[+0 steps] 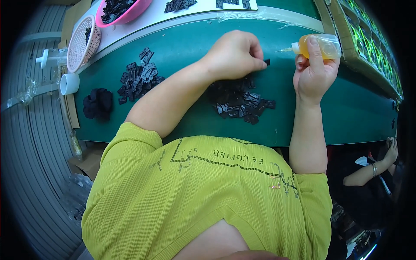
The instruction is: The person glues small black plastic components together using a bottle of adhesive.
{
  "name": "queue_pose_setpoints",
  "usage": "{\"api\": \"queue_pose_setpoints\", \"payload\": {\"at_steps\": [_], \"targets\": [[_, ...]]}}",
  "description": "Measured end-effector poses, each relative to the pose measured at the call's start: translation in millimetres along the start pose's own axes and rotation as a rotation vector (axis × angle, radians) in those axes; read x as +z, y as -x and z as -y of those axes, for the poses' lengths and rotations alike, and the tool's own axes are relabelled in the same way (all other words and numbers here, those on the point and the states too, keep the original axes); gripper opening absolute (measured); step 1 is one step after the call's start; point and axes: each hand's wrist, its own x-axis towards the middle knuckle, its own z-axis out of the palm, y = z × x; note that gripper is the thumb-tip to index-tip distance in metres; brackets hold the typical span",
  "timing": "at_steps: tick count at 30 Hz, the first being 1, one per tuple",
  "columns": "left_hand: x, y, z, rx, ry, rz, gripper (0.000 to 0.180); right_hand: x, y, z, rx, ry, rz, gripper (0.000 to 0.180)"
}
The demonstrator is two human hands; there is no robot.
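Between thumb and fingers of my left hand [238,54] is a small black plastic part [267,62], only its end showing. My right hand [316,71] is closed round a clear squeeze bottle [327,45] with amber liquid. The bottle lies nearly level, its thin needle tip [284,50] pointing left toward the black part, a gap apart from it. Below my left hand lies a pile of black plastic parts [245,104], partly hidden by my wrist. A second pile of black parts [138,78] rests left of my left forearm.
On the green table [182,39] at left are a black cloth bundle [98,104], a white roll [69,83] and a pink basket [81,47]. A pink bowl [136,13] of black parts stands behind. A cardboard box [357,52] borders the right; a co-worker's arm [362,175] shows beyond.
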Motion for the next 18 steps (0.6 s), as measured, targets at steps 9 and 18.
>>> {"api": "queue_pose_setpoints", "payload": {"at_steps": [9, 18], "targets": [[-3.8, -10.8, 6.6, -0.122, 0.477, 0.068, 0.023, 5.2, 7.0, -7.1, -0.232, 0.302, 0.139, 0.033], [-4.1, -12.5, 9.3, -0.132, 0.521, 0.096, 0.022, 4.1, 7.5, -9.9, -0.250, 0.381, 0.158, 0.034]]}}
